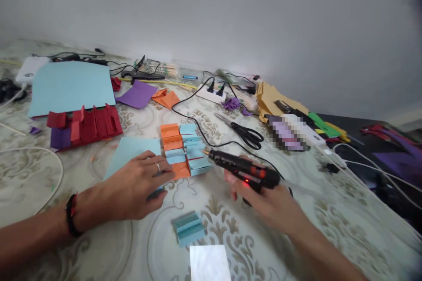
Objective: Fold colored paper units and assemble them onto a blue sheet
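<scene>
My right hand (pixel 270 202) grips a black glue gun (pixel 242 169) with a red light lit; its nozzle points left at a folded orange and light-blue paper piece (pixel 184 149). My left hand (pixel 138 184) lies flat with fingers stretched out, pressing the near left edge of that paper piece and a light-blue sheet (pixel 132 151). A ring shows on one finger and a dark band on the wrist. The glue gun's black cord (pixel 198 127) runs back to a white power strip (pixel 214 93).
Black scissors (pixel 245 134) lie behind the gun. A small folded blue piece (pixel 188 228) and a white card (pixel 209 263) sit near me. Red folded paper (pixel 87 125), a large blue sheet (pixel 70 88), purple and orange papers, cables and tools crowd the back and right.
</scene>
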The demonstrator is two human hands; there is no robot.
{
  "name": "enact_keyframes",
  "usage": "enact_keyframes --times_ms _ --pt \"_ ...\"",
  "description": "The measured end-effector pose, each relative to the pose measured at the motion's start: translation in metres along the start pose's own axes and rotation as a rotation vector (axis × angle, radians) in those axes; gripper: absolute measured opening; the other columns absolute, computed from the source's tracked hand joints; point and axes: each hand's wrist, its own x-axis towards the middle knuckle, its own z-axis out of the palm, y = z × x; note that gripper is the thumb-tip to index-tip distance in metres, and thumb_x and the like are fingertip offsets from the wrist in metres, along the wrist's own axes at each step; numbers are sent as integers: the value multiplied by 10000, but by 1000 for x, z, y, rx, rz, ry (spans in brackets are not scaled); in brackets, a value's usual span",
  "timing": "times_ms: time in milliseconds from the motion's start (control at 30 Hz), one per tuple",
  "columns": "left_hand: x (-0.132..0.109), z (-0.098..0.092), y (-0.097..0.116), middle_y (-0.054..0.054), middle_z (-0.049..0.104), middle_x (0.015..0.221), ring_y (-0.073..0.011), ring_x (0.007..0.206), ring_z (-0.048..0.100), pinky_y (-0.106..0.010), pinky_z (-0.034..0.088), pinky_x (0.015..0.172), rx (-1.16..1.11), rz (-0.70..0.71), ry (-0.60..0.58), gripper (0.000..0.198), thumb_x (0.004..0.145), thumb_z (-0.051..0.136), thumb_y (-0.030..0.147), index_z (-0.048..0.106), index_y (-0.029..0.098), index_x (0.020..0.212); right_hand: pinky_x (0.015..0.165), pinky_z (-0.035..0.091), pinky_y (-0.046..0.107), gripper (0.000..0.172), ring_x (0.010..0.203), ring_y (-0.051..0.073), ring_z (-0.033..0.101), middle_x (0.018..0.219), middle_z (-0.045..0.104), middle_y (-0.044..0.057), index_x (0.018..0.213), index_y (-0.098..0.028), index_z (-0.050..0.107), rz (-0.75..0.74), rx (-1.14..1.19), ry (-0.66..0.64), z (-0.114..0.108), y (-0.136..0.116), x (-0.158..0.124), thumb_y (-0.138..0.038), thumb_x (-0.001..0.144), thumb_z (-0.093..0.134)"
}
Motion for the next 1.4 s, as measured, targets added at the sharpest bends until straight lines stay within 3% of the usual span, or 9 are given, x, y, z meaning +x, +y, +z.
enact_keyframes --times_ms 100,233,433,600,867,1267,1400 --pt "1 -2 2 -98 762 1054 -275 959 719 -475 541 887 -34 5 0 234 896 599 130 685 170 1110 577 524 289 266 580 183 633 626 647 -10 811 -236 597 -11 45 -87 18 -1 -3 -445 976 592" --pt "-1 -1 1 -92 767 1080 -265 974 717 -452 545 912 -102 2 15 259 891 593 123 669 198 1126 534 467 276 249 565 158 587 665 617 -11 775 -230 559 -87 73 -174 25 -5 -1 -361 986 582" --pt "-3 3 -3 -99 741 1202 -262 1067 695 -451 539 968 -231 6 21 306 913 581 126 652 206 1199 547 452 289 206 598 161 570 687 565 -11 764 -238 540 -271 25 -164 30 -11 6 -248 960 602" --pt "1 4 -5 -82 737 1089 -253 973 689 -429 532 882 -224 15 84 257 890 575 93 691 220 1081 575 480 312 91 666 187 606 760 606 21 850 -236 628 -234 50 -190 39 -4 7 -213 938 615" --pt "1 5 -7 -39 651 737 -222 688 571 -428 461 697 -186 34 33 208 916 536 106 710 179 1004 506 443 283 183 565 158 564 674 564 -12 735 -248 530 -194 24 -131 51 -6 12 -160 881 597" --pt "4 8 -8 -55 666 732 -233 696 547 -428 430 682 -201 39 26 204 928 516 100 699 181 968 506 409 279 161 557 144 545 664 542 -25 737 -245 539 -199 -22 -134 55 0 12 -128 834 593" --pt "5 9 -8 -56 680 743 -232 707 558 -427 440 693 -190 44 19 248 932 506 105 708 192 1047 513 401 281 170 563 145 535 662 524 -25 722 -244 518 -193 -30 -132 57 -2 12 -129 823 592"
